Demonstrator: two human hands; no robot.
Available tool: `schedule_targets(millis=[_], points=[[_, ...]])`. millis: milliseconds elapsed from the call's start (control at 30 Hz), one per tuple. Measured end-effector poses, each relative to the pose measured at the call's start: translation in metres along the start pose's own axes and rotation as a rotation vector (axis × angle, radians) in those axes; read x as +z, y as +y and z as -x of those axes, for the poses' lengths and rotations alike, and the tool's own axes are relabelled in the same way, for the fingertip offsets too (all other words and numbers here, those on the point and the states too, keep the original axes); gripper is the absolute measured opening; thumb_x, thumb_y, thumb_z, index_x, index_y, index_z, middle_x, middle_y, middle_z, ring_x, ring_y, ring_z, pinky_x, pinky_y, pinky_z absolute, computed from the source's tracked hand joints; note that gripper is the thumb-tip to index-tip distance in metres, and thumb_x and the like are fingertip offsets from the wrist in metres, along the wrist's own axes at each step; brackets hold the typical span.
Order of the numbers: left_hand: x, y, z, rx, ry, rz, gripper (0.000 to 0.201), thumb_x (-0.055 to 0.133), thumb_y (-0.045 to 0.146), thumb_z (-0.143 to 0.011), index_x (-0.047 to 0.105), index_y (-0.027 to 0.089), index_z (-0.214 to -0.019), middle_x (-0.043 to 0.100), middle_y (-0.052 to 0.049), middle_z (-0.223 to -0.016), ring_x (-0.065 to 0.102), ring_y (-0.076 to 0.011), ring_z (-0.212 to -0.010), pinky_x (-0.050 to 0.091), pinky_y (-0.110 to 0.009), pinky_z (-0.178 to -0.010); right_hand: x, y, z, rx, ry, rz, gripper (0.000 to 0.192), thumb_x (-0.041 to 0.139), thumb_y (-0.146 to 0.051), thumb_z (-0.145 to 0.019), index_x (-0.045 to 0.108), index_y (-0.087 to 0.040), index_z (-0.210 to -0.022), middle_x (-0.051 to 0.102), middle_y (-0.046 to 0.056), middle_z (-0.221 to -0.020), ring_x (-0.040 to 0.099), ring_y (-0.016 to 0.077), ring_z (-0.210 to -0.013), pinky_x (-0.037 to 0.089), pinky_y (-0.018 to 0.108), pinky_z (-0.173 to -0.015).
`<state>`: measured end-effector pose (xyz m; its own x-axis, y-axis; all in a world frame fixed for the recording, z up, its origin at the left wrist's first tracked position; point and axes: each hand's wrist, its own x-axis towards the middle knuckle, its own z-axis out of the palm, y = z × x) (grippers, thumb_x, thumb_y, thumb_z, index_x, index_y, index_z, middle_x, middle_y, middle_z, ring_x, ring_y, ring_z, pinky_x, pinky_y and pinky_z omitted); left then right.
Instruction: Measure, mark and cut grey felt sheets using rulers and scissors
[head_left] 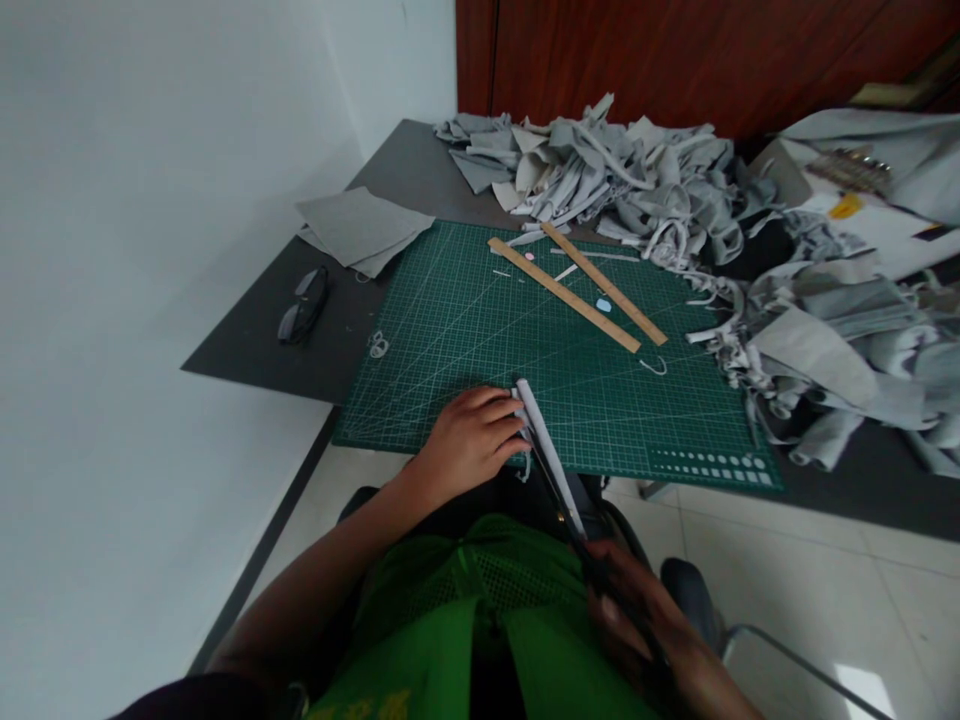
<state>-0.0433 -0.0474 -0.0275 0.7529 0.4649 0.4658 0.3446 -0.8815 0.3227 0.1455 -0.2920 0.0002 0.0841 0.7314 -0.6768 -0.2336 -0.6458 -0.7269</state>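
Note:
My left hand (469,440) rests at the near edge of a green cutting mat (480,330), its fingers pinching a narrow grey fabric strip (546,445) that runs toward me. My right hand (637,615) is low over my lap, blurred, gripping dark scissors (559,495) whose blades lie along the strip. Two wooden rulers (562,293) lie crossed near the far side of the mat, with a small blue chalk piece (603,304) between them.
A big heap of grey fabric offcuts (645,180) covers the table's far and right sides. Flat grey sheets (360,228) and black glasses (303,304) lie left of the mat. White wall at left, wooden doors behind, tiled floor below.

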Motion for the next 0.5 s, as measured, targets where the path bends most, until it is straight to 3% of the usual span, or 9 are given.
schedule_targets(millis=[167, 267, 333, 500], points=[[0.0009, 0.0041, 0.0052, 0.012, -0.013, 0.013, 0.016, 0.063, 0.033, -0.103, 0.074, 0.022, -0.107, 0.077, -0.001, -0.112, 0.065, -0.0216, -0.114, 0.053, -0.039, -0.099, 0.0036, 0.0021, 0.0012, 0.004, 0.066, -0.009, 0.067, 0.079, -0.069, -0.078, 0.065, -0.028, -0.129, 0.054, -0.005, -0.067, 0.038, 0.0077, -0.046, 0.034, 0.021, -0.042], [0.0021, 0.0024, 0.0038, 0.001, -0.016, 0.027, 0.014, 0.066, 0.031, -0.1, 0.074, 0.021, -0.107, 0.073, -0.003, -0.126, 0.06, -0.0231, -0.124, 0.051, -0.04, -0.104, 0.0056, -0.0006, 0.0025, 0.005, 0.067, -0.059, 0.068, 0.08, -0.068, -0.077, 0.064, -0.027, -0.128, 0.052, -0.006, -0.065, 0.034, 0.0066, -0.044, 0.031, 0.02, -0.041], [0.003, 0.0013, 0.0024, -0.003, -0.034, 0.032, 0.014, 0.066, 0.029, -0.1, 0.073, 0.021, -0.108, 0.071, -0.004, -0.131, 0.059, -0.0238, -0.125, 0.05, -0.041, -0.104, 0.0067, -0.0023, 0.0036, 0.033, 0.079, -0.109, 0.068, 0.081, -0.068, -0.075, 0.065, -0.028, -0.127, 0.051, -0.006, -0.064, 0.035, 0.007, -0.045, 0.031, 0.02, -0.042], [0.0032, 0.0022, -0.0009, -0.014, -0.079, 0.099, 0.011, 0.063, 0.028, -0.102, 0.072, 0.023, -0.106, 0.076, -0.001, -0.12, 0.063, -0.0225, -0.117, 0.048, -0.041, -0.101, 0.0037, 0.0035, 0.005, 0.046, 0.052, -0.223, 0.069, 0.086, -0.066, -0.07, 0.068, -0.027, -0.124, 0.051, -0.005, -0.066, 0.037, 0.0076, -0.047, 0.029, 0.02, -0.042]])
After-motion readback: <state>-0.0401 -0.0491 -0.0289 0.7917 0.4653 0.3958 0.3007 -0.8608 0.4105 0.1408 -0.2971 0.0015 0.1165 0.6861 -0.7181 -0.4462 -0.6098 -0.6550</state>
